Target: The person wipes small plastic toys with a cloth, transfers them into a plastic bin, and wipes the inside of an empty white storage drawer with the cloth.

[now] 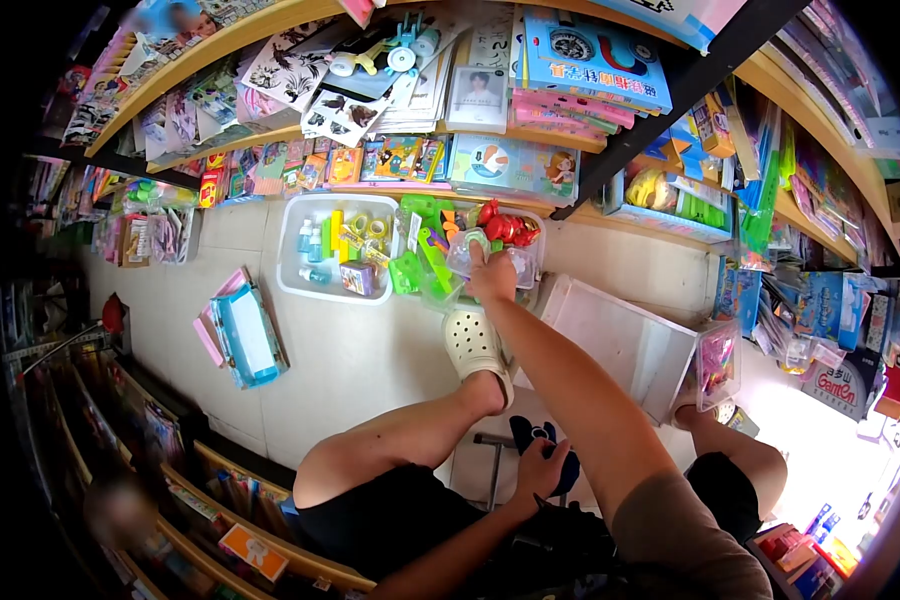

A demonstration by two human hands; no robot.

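Observation:
My right hand (493, 277) reaches down into a clear plastic bin (540, 262), its fingers closed on a clear plastic container (460, 252). Bright green pieces (406, 270) and shiny red packages (510, 225) lie around it in that bin. By my lap, my left hand (541, 468) has its fingers curled against a dark blue object (568, 472) whose kind I cannot make out. Beside the bin stands a white tub (288, 265) with small bottles (315, 243), tape rolls (377, 228) and a small purple box (357, 277).
A blue tray-like box (260, 372) lies on the tiled floor at left. An empty white drawer-like box (620, 335) is at right, next to a clear box of pink items (718, 362). Shelves full of stationery (595, 60) rise ahead; my cream clog (473, 345) is near the bins.

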